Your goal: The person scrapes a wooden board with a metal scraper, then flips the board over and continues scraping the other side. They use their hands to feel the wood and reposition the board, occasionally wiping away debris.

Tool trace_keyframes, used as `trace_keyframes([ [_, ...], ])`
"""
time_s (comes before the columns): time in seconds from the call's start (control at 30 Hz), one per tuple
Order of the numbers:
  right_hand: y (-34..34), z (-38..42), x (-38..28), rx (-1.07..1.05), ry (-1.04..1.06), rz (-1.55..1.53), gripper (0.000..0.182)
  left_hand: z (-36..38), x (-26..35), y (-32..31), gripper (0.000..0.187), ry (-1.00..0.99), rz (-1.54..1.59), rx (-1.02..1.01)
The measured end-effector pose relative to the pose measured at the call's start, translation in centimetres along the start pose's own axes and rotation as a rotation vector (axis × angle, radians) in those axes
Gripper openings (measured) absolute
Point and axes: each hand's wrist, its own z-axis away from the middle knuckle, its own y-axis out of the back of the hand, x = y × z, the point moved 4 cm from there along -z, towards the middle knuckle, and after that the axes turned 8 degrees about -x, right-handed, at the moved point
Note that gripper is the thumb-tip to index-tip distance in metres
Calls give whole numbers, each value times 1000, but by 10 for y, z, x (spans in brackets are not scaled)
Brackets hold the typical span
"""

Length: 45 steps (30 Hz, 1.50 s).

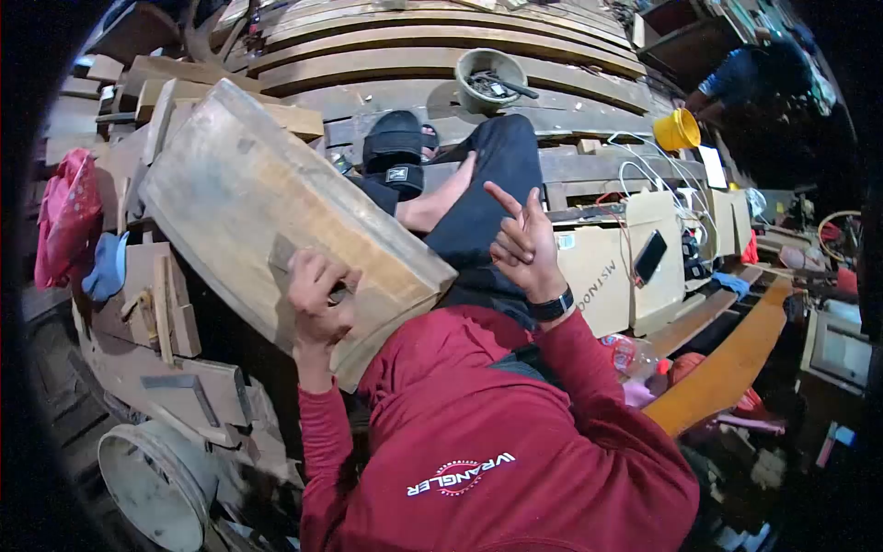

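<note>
A cluttered woodshop of stacked planks. The left hand (317,294) grips a small sanding block against the broad curved wooden board (276,216) propped on the lap; the right hand (524,244) hangs free, fingers apart. Sanding seems underway; steadying the board comes next.

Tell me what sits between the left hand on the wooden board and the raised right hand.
In the head view, the person's dark trouser leg runs between the left hand, pressed on the wooden board, and the raised right hand.
</note>
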Motion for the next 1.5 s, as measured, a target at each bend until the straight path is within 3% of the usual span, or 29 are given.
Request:
trace_keyframes([
  [0.07,-14,-16,15,107,-71,115,68,1,-1,3,15,-9,-10,-5],
  [0.17,-81,-67,54,-112,-197,27,69,-5,-4,15,14,-34,-49,5],
  [0.23,-116,-102,87,-261,-237,200,66,1,-14,20,13,-1,-44,8],
  [0.3,-147,-125,119,-102,-258,191,65,8,-12,28,15,31,-39,10],
  [0.4,-110,-169,167,-106,-179,455,60,21,-14,26,17,46,-32,13],
  [0.57,-115,-195,206,-47,-5,693,52,23,-8,17,23,183,-140,122],
  [0.8,-130,-197,206,-114,-47,643,33,25,-6,13,36,354,-84,232],
  [0.97,-138,-196,203,-92,-18,614,31,23,-2,15,51,405,-43,224],
  [1.17,-149,-191,202,-191,60,752,30,17,-4,25,89,463,19,191],
  [1.4,-133,-192,185,-14,71,731,29,13,2,19,89,468,-8,191],
  [1.5,-121,-179,165,-23,199,1029,27,16,3,14,82,437,-59,187],
])
